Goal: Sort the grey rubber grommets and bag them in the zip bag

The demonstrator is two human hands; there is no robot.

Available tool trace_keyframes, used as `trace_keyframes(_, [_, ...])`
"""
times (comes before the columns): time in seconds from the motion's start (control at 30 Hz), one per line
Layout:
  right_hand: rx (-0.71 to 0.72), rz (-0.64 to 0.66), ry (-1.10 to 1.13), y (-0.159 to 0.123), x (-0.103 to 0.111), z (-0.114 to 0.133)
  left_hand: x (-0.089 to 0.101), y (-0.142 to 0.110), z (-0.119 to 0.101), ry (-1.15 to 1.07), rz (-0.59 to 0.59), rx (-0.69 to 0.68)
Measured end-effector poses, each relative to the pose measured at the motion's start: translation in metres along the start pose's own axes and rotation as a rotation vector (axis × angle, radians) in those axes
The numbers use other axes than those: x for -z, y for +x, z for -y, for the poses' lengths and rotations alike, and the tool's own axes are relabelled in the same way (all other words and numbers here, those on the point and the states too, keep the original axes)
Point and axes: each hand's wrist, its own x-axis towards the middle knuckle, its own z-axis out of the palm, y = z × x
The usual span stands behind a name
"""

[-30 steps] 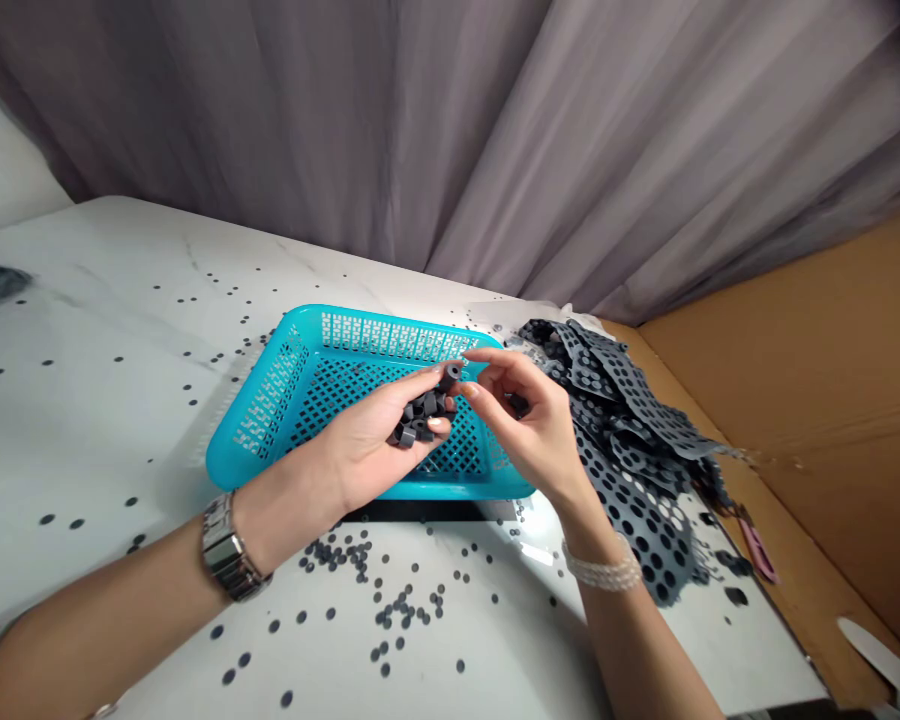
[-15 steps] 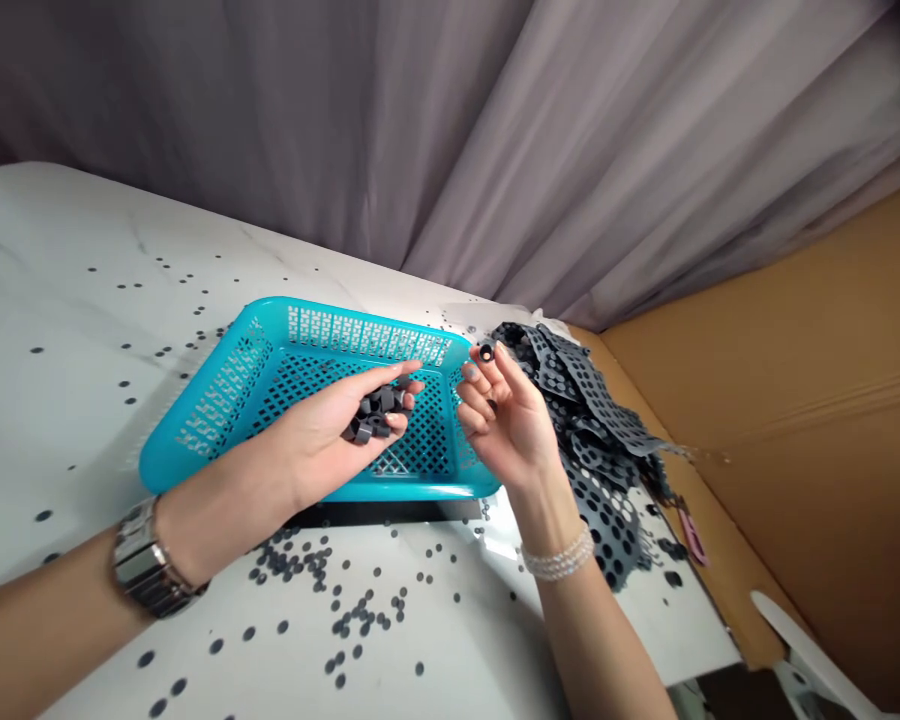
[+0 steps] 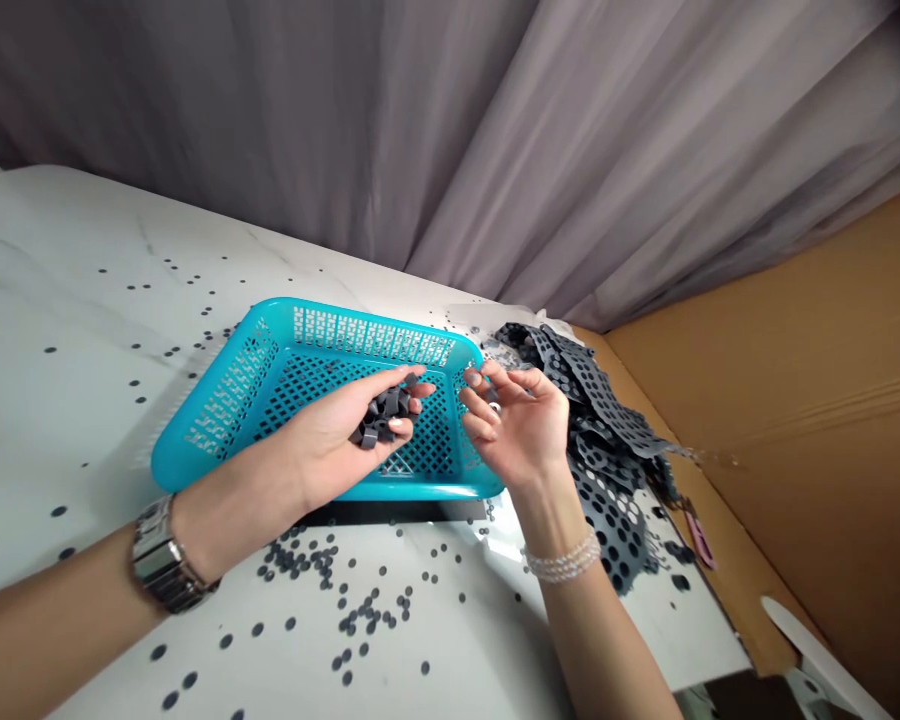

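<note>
My left hand (image 3: pixel 337 440) is cupped palm up over the turquoise mesh basket (image 3: pixel 270 370), holding a small heap of dark grey rubber rings (image 3: pixel 381 418). My right hand (image 3: pixel 517 425) hovers at the basket's right end, palm towards me, fingers curled together round one small dark ring (image 3: pixel 493 406) that is partly hidden. The two hands sit a few centimetres apart. A metal watch is on my left wrist and a bead bracelet on my right.
A pile of dark grey punched rubber sheets (image 3: pixel 600 440) lies right of the basket. Several small dark discs (image 3: pixel 360 610) are scattered over the white marble table (image 3: pixel 67 330). A brown cardboard wall (image 3: pixel 795 400) stands at right; a grey curtain hangs behind.
My right hand pulled away from the left, lifted a single ring at its fingertips, then lowered and curled its fingers round it. The left hand kept its heap of rings.
</note>
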Motion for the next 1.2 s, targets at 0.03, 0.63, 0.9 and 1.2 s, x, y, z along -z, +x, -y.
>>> trace_keyframes(0.03, [0.001, 0.000, -0.011, 0.000, 0.000, 0.000, 0.000, -0.001, 0.000, -0.001, 0.012, -0.002])
trace_keyframes(0.63, [0.497, -0.015, -0.980, -0.005, -0.004, -0.010, 0.005, -0.001, 0.005, 0.028, 0.103, -0.024])
trace_keyframes(0.9, [0.699, -0.032, -1.104, -0.006, -0.006, -0.019, 0.005, -0.006, 0.010, 0.030, 0.074, -0.049])
trace_keyframes(1.2, [0.710, -0.045, -1.085, -0.006, -0.004, -0.019, 0.006, -0.011, 0.011, 0.080, 0.153, -0.089])
